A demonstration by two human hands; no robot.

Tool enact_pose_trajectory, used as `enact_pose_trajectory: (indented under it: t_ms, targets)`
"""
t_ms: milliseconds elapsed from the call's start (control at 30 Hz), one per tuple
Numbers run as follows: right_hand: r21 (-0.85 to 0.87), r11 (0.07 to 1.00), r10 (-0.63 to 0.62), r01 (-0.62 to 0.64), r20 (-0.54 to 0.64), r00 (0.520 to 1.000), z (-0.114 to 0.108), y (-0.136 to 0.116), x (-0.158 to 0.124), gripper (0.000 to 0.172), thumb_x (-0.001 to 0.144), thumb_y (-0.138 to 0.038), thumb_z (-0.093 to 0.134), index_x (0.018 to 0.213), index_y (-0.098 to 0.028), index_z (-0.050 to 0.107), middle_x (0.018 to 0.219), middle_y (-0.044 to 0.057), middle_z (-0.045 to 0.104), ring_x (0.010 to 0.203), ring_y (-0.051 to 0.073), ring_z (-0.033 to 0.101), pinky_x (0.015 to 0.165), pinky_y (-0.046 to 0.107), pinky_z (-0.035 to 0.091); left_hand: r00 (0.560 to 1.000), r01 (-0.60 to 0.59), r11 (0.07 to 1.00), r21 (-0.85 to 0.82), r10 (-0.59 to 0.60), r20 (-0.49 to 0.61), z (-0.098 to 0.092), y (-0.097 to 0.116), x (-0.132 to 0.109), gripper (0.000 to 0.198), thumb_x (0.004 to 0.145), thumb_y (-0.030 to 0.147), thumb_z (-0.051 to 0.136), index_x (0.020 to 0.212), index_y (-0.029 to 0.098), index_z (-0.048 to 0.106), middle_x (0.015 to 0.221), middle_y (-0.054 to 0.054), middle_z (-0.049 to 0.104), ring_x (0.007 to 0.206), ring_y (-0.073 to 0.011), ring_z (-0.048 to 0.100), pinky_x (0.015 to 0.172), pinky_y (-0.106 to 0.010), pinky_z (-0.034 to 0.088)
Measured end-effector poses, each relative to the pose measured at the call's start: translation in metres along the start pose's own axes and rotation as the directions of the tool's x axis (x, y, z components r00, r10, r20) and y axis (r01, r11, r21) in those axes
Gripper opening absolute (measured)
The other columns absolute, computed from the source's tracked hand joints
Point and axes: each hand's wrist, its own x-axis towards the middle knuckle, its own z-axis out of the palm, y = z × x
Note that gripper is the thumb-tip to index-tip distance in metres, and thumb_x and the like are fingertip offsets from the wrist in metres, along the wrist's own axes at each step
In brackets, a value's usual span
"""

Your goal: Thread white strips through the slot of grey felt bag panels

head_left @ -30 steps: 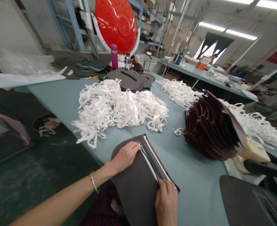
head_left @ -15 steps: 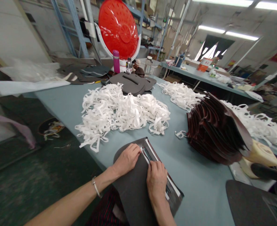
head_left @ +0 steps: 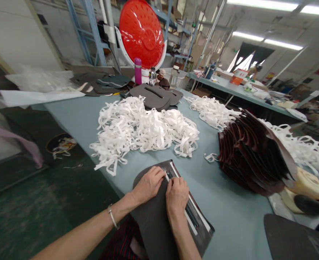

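Note:
My left hand (head_left: 148, 185) and my right hand (head_left: 177, 195) lie close together on a dark grey sheet panel (head_left: 154, 225) at the table's near edge. Both press on it by a long slot, with my right fingertips at the slot's edge. A white strip (head_left: 194, 216) and a dark brown layer run along the slot's lower part. Beyond the panel lies a heap of white tape strips (head_left: 145, 131). To the right stands a fanned stack of dark brown panels (head_left: 253, 155). Grey slotted panels (head_left: 155, 96) lie at the far end.
The blue-grey table (head_left: 230, 224) carries more white strips (head_left: 212, 112) at right. A grey panel (head_left: 292, 238) and a cream foam block (head_left: 307, 184) sit at lower right. A red round basket (head_left: 141, 32), magenta flask (head_left: 138, 71) and second table (head_left: 237, 85) stand beyond.
My right hand has moved up along the slot toward my left hand, which has shifted little. The view has drifted slightly, so the table contents sit further right.

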Motion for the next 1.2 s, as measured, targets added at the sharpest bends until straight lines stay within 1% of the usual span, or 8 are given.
enact_pose_trajectory:
  t_ms: [100, 200, 467, 567, 700, 1033, 1100, 1200]
  targets:
    - [0.048, 0.997, -0.062, 0.062, -0.014, 0.998, -0.002, -0.004, -0.008, 0.018, 0.088, -0.01, 0.045, 0.094, -0.016, 0.062, 0.085, 0.007, 0.058, 0.082, 0.022, 0.051, 0.073, 0.033, 0.039, 0.998, -0.06, 0.998, 0.029, 0.06, 0.029, 0.0, -0.002, 0.0, 0.032, 0.088, 0.008, 0.042, 0.113, 0.021, 0.056, 0.098, -0.007, 0.054, 0.097, -0.0206, 0.05, 0.085, -0.038, 0.048]
    - [0.072, 0.991, -0.113, 0.114, -0.024, 0.993, -0.006, -0.009, -0.015, 0.027, 0.088, -0.006, 0.042, 0.106, -0.014, 0.06, 0.089, 0.009, 0.058, 0.083, 0.024, 0.049, 0.075, 0.037, 0.041, 0.995, -0.093, 0.994, 0.055, 0.091, 0.039, 0.001, -0.003, -0.001, 0.03, 0.09, 0.011, 0.042, 0.112, 0.022, 0.059, 0.099, -0.007, 0.054, 0.098, -0.021, 0.049, 0.086, -0.039, 0.048]
    - [-0.054, 0.989, -0.135, 0.136, 0.028, 0.99, -0.014, -0.009, -0.024, 0.029, 0.084, -0.001, 0.04, 0.097, -0.014, 0.063, 0.083, 0.011, 0.057, 0.08, 0.027, 0.049, 0.069, 0.04, 0.042, 0.996, -0.088, 0.988, 0.129, 0.084, 0.041, 0.005, -0.002, -0.003, 0.027, 0.089, 0.01, 0.045, 0.11, 0.019, 0.06, 0.107, -0.009, 0.056, 0.102, -0.0216, 0.051, 0.088, -0.04, 0.048]
    - [-0.065, 0.988, -0.138, 0.139, 0.019, 0.99, -0.015, -0.006, -0.028, 0.029, 0.084, 0.0, 0.04, 0.096, -0.014, 0.063, 0.082, 0.011, 0.057, 0.08, 0.027, 0.05, 0.07, 0.04, 0.042, 0.989, -0.145, 0.979, 0.143, 0.139, 0.053, 0.004, -0.001, -0.002, 0.029, 0.088, 0.009, 0.047, 0.112, 0.019, 0.059, 0.118, -0.009, 0.056, 0.11, -0.0221, 0.05, 0.093, -0.041, 0.045]
    - [-0.079, 0.984, -0.16, 0.162, 0.024, 0.987, -0.017, -0.003, -0.031, 0.028, 0.084, -0.001, 0.041, 0.096, -0.014, 0.063, 0.082, 0.011, 0.057, 0.079, 0.026, 0.05, 0.068, 0.039, 0.042, 0.965, -0.241, 0.964, 0.115, 0.225, 0.132, 0.002, 0.0, -0.001, 0.025, 0.09, 0.013, 0.049, 0.111, 0.02, 0.06, 0.107, -0.006, 0.062, 0.111, -0.0203, 0.051, 0.094, -0.038, 0.043]
    - [-0.089, 0.974, -0.208, 0.208, 0.015, 0.978, -0.044, 0.044, -0.086, 0.032, 0.084, 0.0, 0.039, 0.104, -0.014, 0.06, 0.092, 0.012, 0.058, 0.087, 0.027, 0.049, 0.072, 0.039, 0.043, 0.959, -0.238, 0.961, 0.14, 0.209, 0.19, -0.001, 0.002, 0.0, 0.026, 0.093, 0.014, 0.043, 0.113, 0.021, 0.058, 0.108, -0.004, 0.062, 0.109, -0.0211, 0.051, 0.093, -0.038, 0.04]
    - [-0.069, 0.981, -0.18, 0.182, 0.038, 0.983, -0.045, 0.042, -0.082, 0.03, 0.085, 0.0, 0.039, 0.1, -0.014, 0.061, 0.089, 0.011, 0.057, 0.084, 0.026, 0.049, 0.072, 0.038, 0.043, 0.959, -0.242, 0.96, 0.143, 0.214, 0.186, -0.001, 0.003, 0.0, 0.026, 0.092, 0.012, 0.044, 0.113, 0.021, 0.058, 0.108, -0.004, 0.063, 0.109, -0.0213, 0.05, 0.093, -0.039, 0.039]
    - [-0.064, 0.988, -0.134, 0.14, 0.086, 0.987, -0.039, 0.022, -0.057, 0.028, 0.085, 0.0, 0.04, 0.096, -0.014, 0.062, 0.085, 0.009, 0.057, 0.08, 0.024, 0.049, 0.071, 0.037, 0.043, 0.957, -0.247, 0.958, 0.147, 0.217, 0.193, 0.0, 0.002, 0.0, 0.027, 0.091, 0.011, 0.047, 0.112, 0.021, 0.059, 0.109, -0.004, 0.063, 0.109, -0.0215, 0.05, 0.092, -0.039, 0.04]
